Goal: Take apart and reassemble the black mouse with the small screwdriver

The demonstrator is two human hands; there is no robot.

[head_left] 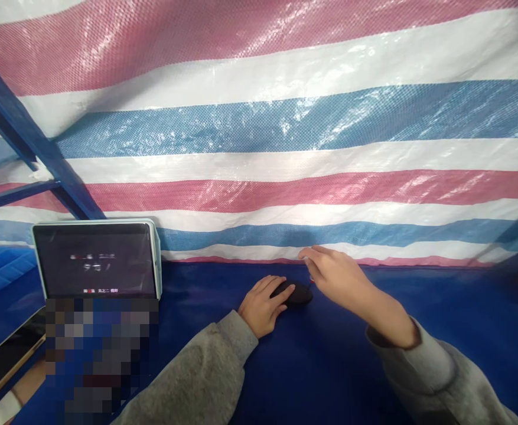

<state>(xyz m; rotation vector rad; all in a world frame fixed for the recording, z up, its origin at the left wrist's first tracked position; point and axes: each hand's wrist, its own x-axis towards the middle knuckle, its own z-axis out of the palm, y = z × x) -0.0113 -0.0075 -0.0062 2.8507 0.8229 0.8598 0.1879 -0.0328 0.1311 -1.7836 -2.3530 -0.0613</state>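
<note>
On the blue table surface (303, 366) lies a black, rounded object (299, 294) that looks like a computer mouse. My left hand (265, 304) rests on its left side, fingers spread over it. Above and to the right of it is my right hand (329, 271), with thumb and index finger pinched together. Something small and pale shows at those fingertips, too small to name. A tiny red bit is visible below them, beside the black object's right edge.
A tablet (97, 260) in a pale case stands at the left, its screen lit. A phone (10, 354) lies near another person's hand (32, 378) at the lower left. Blue trays (4, 271), a blue metal frame (41, 139) and a striped sheet (285, 124) stand beyond.
</note>
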